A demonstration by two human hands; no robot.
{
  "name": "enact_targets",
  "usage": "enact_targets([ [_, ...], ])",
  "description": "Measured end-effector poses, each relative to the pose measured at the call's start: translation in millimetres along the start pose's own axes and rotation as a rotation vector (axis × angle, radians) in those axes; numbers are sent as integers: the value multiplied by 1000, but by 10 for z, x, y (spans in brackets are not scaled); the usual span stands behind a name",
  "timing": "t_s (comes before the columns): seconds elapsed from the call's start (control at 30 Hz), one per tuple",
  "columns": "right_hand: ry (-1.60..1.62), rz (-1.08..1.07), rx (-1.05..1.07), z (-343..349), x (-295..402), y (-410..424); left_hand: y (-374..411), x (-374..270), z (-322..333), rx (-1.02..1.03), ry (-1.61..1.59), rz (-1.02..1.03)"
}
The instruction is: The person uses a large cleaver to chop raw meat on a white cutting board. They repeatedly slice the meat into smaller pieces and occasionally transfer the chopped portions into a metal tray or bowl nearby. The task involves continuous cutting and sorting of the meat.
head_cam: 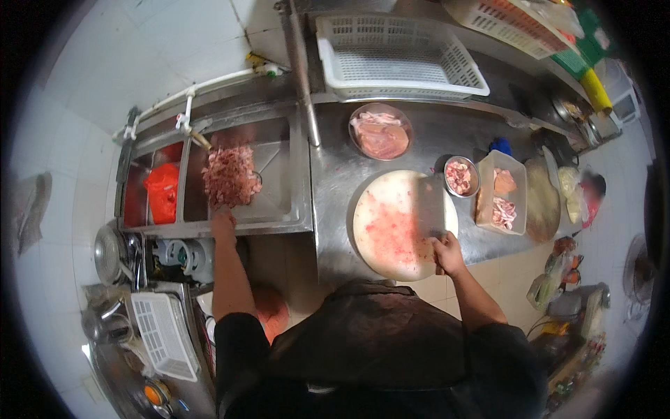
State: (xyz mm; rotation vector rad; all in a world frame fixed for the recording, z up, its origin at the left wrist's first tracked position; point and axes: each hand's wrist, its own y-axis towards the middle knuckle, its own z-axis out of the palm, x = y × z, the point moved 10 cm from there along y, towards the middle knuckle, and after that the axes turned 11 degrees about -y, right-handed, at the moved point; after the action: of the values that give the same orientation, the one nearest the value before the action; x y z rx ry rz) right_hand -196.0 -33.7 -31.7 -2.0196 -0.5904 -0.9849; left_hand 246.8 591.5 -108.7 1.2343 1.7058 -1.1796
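My right hand is closed around the handle of a cleaver. The cleaver's broad blade lies over the right side of a round white cutting board stained with red meat juice. Off to the left, my left hand reaches over the front rim of a steel sink. It is at the near edge of a heap of chopped raw meat, and whether its fingers grip anything is hidden. A steel bowl of small meat pieces stands beside the board. Behind the board, a round bowl holds large raw meat pieces.
A plastic tub with raw meat stands right of the board. Beyond it lie a wooden board and a knife. A white plastic basket sits at the back. A tap overhangs the sink; a red bag fills the left basin.
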Motion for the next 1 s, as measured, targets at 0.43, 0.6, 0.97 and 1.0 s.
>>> enact_targets([
  [0.43, -345, 112, -67, -88, -856, -234, -581, -2138, 4310, 442, 586, 809],
  [0.6, -403, 136, -105, -119, -1105, -265, -507, -2517, 5313, 657, 870, 1134],
  [0.97, -139, 207, 39, -367, -858, -306, -770, -2453, 5357, 940, 1316, 913],
  [1.0, -126, 196, 34, -358, -823, -330, -872, -2534, 5294, 928, 1252, 981],
])
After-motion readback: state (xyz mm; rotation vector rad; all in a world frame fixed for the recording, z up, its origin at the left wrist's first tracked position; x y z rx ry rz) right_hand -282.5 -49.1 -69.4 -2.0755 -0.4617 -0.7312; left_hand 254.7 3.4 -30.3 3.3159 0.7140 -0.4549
